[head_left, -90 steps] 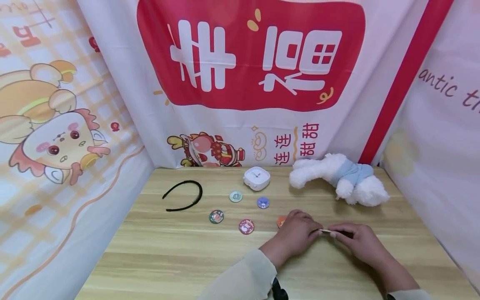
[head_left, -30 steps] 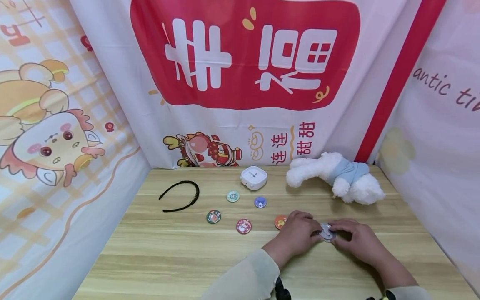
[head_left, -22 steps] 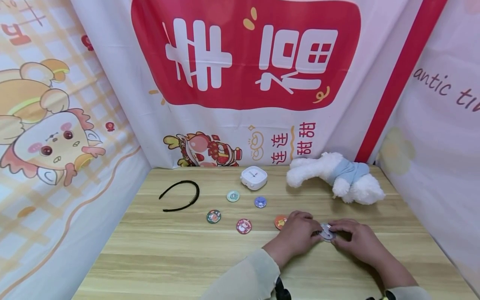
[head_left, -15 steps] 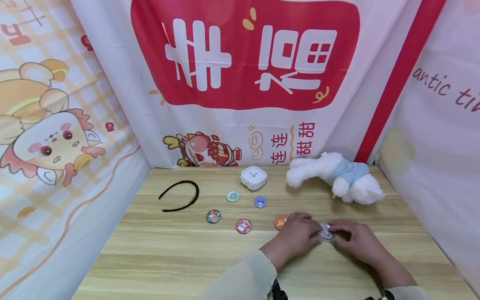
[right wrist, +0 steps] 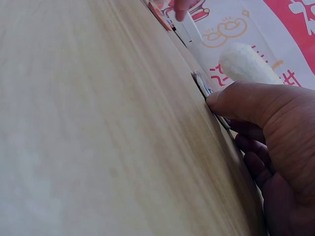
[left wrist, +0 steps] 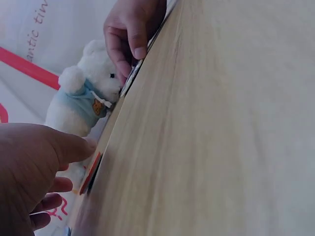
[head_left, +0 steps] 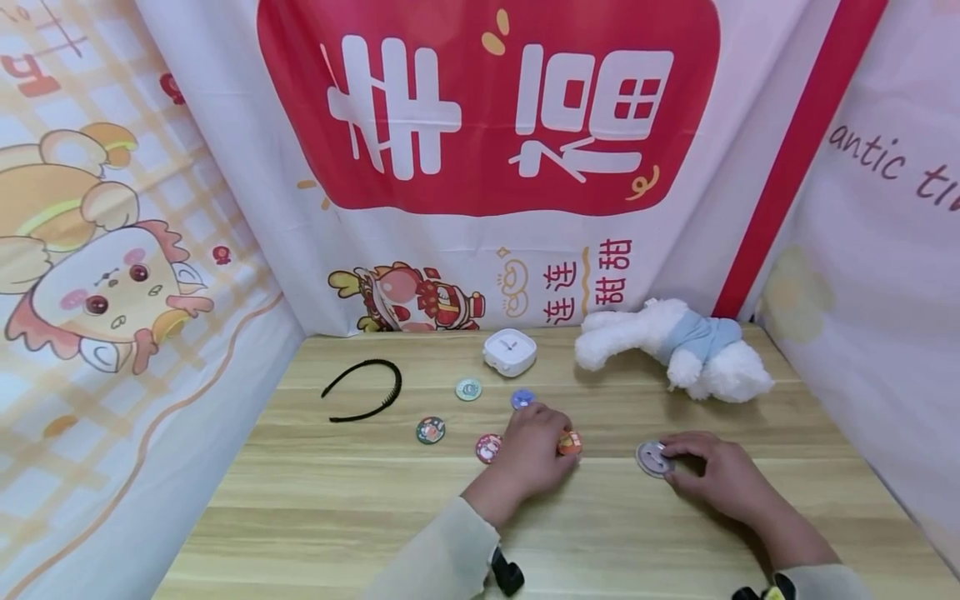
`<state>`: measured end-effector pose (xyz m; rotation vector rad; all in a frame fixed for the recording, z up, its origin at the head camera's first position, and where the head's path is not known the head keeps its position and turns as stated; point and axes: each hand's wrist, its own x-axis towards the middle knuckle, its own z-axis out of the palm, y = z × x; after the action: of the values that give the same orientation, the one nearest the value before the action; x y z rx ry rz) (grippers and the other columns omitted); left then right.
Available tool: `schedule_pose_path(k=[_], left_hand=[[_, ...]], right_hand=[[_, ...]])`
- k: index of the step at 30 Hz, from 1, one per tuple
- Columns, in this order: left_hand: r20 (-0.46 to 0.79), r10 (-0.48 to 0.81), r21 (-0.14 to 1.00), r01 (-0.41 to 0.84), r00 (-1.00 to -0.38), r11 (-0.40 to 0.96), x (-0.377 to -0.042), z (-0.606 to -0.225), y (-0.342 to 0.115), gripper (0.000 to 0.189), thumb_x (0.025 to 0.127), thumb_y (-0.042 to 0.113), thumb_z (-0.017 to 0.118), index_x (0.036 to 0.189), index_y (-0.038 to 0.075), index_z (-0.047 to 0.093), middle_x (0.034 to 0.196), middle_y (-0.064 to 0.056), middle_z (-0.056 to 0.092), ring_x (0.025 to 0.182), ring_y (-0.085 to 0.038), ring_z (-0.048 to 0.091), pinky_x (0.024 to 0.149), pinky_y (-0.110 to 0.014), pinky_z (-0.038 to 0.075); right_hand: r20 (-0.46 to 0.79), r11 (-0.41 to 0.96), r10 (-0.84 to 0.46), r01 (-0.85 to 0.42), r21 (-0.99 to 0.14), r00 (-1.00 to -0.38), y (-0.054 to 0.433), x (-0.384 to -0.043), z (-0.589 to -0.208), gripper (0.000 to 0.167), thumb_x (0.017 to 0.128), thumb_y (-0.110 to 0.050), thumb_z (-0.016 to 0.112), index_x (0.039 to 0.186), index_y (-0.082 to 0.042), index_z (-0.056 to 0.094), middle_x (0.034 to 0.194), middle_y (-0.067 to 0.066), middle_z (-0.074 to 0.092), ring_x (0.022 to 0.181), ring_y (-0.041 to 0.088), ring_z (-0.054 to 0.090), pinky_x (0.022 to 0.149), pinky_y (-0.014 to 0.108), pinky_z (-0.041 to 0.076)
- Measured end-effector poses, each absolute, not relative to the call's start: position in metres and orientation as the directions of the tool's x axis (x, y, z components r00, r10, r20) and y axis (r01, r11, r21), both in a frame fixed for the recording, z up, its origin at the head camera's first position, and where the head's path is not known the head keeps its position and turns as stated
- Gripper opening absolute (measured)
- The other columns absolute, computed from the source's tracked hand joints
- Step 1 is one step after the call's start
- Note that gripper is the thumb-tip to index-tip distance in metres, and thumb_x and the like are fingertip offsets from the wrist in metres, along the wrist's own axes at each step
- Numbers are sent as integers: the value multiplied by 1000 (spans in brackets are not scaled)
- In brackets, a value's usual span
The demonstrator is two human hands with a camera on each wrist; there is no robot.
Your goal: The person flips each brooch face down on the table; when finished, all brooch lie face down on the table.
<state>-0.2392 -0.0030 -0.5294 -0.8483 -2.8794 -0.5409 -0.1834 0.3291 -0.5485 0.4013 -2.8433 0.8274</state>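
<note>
In the head view, a round pin badge lies on the wooden table with its grey back and pin facing up. My right hand holds its right edge between thumb and fingers, and the right wrist view shows the thumb on the badge's rim. My left hand is at an orange badge and partly covers it. In the left wrist view the thumb and loosely bent fingers are around the orange badge, with no clear grip on it.
Left of the left hand lie a red badge, a green one, a mint one and a blue one. Behind are a black headband, a white clock and a white plush toy.
Both hands held the badge on edge three seconds ago; then it lay grey back up between them. Since then my left hand has let go and moved left to the orange badge.
</note>
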Motion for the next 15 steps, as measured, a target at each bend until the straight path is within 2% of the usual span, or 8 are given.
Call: schedule_pose_path(k=[9,15], left_hand=[[174,508,310,536,-844,785,-242,-543,-14,33,98,41,82,124,22,77,120,10,78,119,-15,61,109,-38,49],[161,494,350,518,-854,781,-243,-543,-10,30,99,42,80,124,25,78,113,13,75,112,-11,59,103,-35,50]], right_hand=[[255,792,-225,-329,-514,-940,327,-182,-552,27,87,-26,94,112,-28,84,128,-6,79,124,29,71,101,3,38],[261,800,-223,-330,-501,-939,327,-183,-550,27,87,-27,94,113,-28,84,128,-7,79,124,29,71,101,6,42]])
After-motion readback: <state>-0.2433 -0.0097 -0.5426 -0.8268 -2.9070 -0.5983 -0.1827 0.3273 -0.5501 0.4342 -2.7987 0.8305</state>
